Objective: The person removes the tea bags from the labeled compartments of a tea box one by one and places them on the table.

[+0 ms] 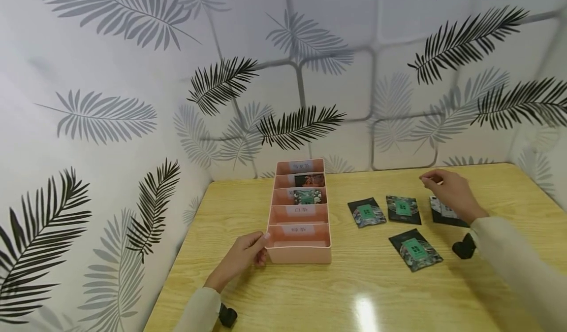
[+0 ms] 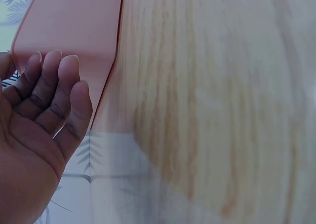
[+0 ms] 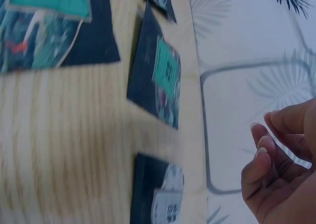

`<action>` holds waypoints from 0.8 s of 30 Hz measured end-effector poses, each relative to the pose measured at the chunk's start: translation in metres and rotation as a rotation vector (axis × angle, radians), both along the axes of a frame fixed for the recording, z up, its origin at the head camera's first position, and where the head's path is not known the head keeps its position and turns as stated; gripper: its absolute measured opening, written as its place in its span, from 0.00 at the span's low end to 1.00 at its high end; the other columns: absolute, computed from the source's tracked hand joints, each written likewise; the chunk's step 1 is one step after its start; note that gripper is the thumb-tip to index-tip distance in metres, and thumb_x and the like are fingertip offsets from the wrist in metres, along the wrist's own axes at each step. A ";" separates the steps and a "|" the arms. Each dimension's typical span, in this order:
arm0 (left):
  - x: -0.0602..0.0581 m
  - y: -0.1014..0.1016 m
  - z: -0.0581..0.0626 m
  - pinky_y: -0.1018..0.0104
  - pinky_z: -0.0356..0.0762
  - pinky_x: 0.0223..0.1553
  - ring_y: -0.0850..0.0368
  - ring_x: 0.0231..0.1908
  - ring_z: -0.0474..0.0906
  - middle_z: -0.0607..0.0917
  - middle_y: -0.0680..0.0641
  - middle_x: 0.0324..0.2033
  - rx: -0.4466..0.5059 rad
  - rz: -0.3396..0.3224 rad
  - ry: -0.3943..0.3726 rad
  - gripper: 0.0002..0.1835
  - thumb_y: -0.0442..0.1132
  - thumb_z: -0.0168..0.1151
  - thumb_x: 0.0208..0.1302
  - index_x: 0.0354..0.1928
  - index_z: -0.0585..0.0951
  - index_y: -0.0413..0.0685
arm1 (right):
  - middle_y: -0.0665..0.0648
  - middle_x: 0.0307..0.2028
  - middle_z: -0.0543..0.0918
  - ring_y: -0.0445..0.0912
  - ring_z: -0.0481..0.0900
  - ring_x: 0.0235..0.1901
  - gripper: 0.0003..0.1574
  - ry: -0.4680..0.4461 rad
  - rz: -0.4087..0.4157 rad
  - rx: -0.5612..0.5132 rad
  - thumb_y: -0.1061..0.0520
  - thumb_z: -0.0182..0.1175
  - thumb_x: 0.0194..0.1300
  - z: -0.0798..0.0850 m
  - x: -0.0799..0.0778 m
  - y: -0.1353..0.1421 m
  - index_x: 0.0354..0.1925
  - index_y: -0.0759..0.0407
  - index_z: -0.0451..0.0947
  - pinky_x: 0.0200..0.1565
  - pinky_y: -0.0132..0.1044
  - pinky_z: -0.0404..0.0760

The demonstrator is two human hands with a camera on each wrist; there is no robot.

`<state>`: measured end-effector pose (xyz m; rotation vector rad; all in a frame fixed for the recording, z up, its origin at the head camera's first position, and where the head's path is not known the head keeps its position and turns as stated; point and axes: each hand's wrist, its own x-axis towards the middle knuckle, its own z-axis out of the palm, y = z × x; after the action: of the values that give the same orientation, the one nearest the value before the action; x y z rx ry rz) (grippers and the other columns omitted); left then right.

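A long pink compartment box [image 1: 300,256] stands on the table. My left hand [image 1: 243,253] holds it at the near left corner, thumb at the rim and bent fingers [image 2: 69,78] against the outer wall. My right hand [image 1: 456,191] is raised over the white-and-black packet [image 1: 447,218] at the right, fingers loosely bent and nothing between them. Beside that packet lie a dark packet with a green label [image 1: 403,209], a similar one [image 1: 366,212] farther left, and another [image 1: 415,249] nearer me.
Inside the box, a reddish dark packet [image 1: 310,180] and a green-labelled packet [image 1: 307,197] stand in separate compartments. White labels mark the dividers. A leaf-patterned wall [image 1: 336,140] rises behind the wooden table [image 1: 292,292] and along its left side.
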<state>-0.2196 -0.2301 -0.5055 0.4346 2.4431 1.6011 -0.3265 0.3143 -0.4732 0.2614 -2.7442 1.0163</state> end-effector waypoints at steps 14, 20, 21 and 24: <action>-0.001 -0.002 0.001 0.54 0.86 0.31 0.51 0.26 0.79 0.83 0.43 0.27 -0.006 -0.012 0.006 0.26 0.56 0.50 0.81 0.35 0.78 0.40 | 0.65 0.47 0.85 0.56 0.80 0.41 0.22 0.046 0.091 -0.067 0.47 0.52 0.82 0.022 0.001 -0.051 0.58 0.62 0.80 0.35 0.45 0.79; -0.002 -0.002 0.001 0.54 0.86 0.31 0.51 0.25 0.79 0.83 0.41 0.26 -0.013 -0.014 0.014 0.26 0.56 0.50 0.81 0.35 0.78 0.40 | 0.65 0.49 0.84 0.56 0.79 0.43 0.24 -0.013 0.114 -0.127 0.45 0.52 0.82 0.023 -0.002 -0.073 0.59 0.61 0.79 0.35 0.44 0.79; -0.002 -0.002 0.001 0.54 0.86 0.31 0.50 0.25 0.79 0.83 0.40 0.26 -0.012 -0.015 0.014 0.26 0.56 0.50 0.81 0.35 0.78 0.39 | 0.64 0.49 0.83 0.57 0.79 0.43 0.24 -0.022 0.119 -0.133 0.45 0.52 0.82 0.023 -0.002 -0.077 0.59 0.61 0.79 0.35 0.44 0.79; -0.001 -0.001 0.001 0.53 0.86 0.31 0.50 0.25 0.79 0.82 0.40 0.26 -0.007 -0.015 0.006 0.25 0.54 0.51 0.82 0.35 0.78 0.38 | 0.64 0.49 0.84 0.56 0.79 0.44 0.24 -0.042 0.125 -0.134 0.45 0.52 0.82 0.022 -0.003 -0.090 0.59 0.61 0.79 0.37 0.43 0.80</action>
<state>-0.2206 -0.2312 -0.5046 0.4565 2.4429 1.5874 -0.3297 0.2247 -0.4515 0.3986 -2.7104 1.2447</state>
